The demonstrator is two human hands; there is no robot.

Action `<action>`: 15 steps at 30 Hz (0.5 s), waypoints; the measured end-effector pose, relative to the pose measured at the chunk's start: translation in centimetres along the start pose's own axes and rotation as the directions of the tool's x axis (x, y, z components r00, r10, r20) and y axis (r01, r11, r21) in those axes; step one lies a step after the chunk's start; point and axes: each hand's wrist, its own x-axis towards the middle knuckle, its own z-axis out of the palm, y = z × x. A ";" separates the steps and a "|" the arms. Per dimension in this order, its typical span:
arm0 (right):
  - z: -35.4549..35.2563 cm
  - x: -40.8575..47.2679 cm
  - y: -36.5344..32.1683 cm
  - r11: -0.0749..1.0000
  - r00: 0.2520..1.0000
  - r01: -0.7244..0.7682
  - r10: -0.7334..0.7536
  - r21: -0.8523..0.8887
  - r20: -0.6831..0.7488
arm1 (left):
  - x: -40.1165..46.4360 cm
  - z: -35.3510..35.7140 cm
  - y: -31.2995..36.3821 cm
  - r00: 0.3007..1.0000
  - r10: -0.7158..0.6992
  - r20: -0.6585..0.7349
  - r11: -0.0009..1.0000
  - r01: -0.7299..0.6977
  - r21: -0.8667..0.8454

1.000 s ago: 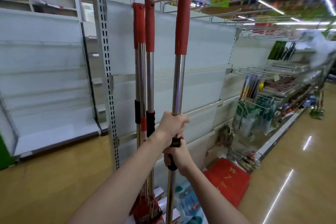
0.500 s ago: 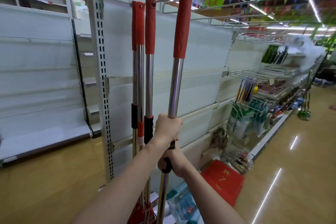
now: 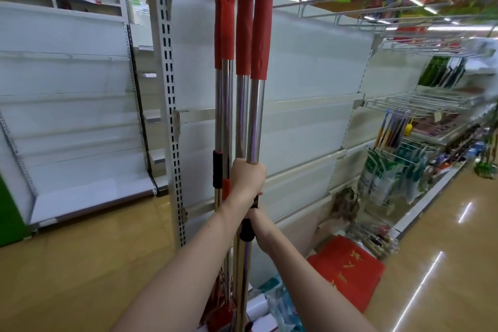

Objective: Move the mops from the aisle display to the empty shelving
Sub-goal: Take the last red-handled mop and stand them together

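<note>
I hold a mop [image 3: 256,116] upright by its steel pole; its red grip at the top reaches a wire hook rail [image 3: 301,3]. My left hand [image 3: 246,180] is closed around the pole, and my right hand [image 3: 260,226] grips it just below, by a black sleeve. Three more mops [image 3: 229,105] with red grips hang side by side just left of mine, touching it. Their red heads [image 3: 221,312] sit low near the floor. White empty shelving [image 3: 304,83] stands behind them.
A second bare white shelf unit [image 3: 67,121] stands at the left. A perforated upright post [image 3: 168,89] is beside the mops. Stocked racks [image 3: 398,170] run down the right. A red mat [image 3: 347,269] and packages [image 3: 272,307] lie on the wooden floor.
The held mop has moved left and up, closing the gap to the hanging mops; its red grip now reaches the hook rail. Both hands kept their grip.
</note>
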 end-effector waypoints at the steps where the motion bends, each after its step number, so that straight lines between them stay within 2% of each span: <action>1: 0.5 0.4 0.1 1.000 0.999 0.004 -0.003 0.010 -0.041 | 0.3 -0.2 0.0 1.000 0.000 -0.022 1.000 0.000 0.002; 9: 1.5 2.9 0.6 0.998 0.974 0.042 -0.051 -0.045 -0.222 | 1.4 0.1 0.6 0.985 0.039 -0.168 0.998 -0.032 0.047; 15: 0.6 3.4 1.4 0.971 0.962 0.109 -0.158 -0.215 -0.225 | 1.6 1.3 0.8 0.966 0.072 -0.247 0.997 -0.068 0.025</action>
